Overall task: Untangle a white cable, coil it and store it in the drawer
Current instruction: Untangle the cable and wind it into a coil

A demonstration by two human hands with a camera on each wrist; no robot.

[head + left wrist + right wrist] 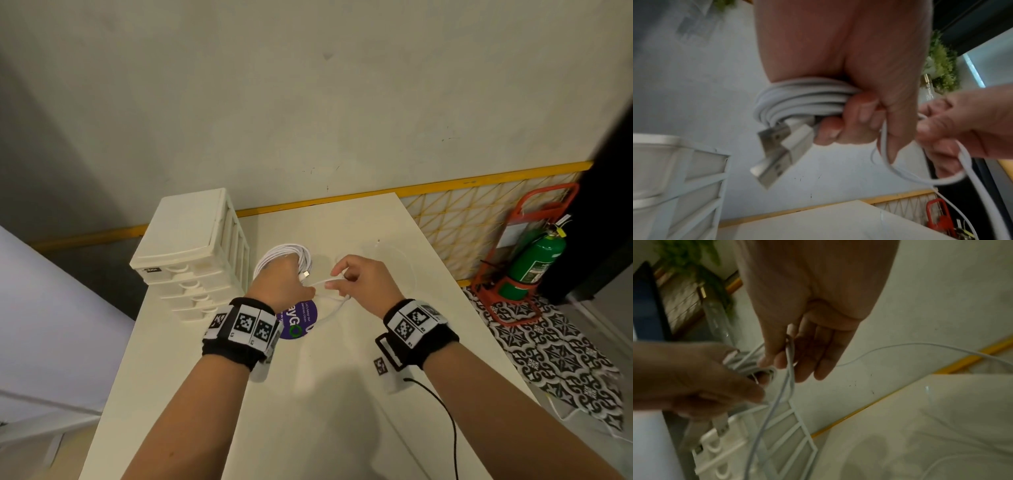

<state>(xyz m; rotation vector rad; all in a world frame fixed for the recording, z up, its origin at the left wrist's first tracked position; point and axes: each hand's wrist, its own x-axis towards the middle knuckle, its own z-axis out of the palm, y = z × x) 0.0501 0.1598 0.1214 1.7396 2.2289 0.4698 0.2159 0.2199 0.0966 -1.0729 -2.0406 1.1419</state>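
Observation:
My left hand (284,281) grips a coil of white cable (294,255) above the table; in the left wrist view the coil (797,100) runs through its curled fingers and two USB plugs (777,149) stick out below. Just to the right, my right hand (352,277) pinches a loose strand of the same cable (320,282) between thumb and fingers. The strand (789,363) hangs in a loop below both hands. The white drawer unit (195,246) stands at the table's back left with all its drawers shut.
A purple round sticker (298,323) lies on the white table (342,394) under the hands. More thin white cable (394,255) lies on the table at the back right. A green fire extinguisher (534,263) in a red stand sits on the floor right.

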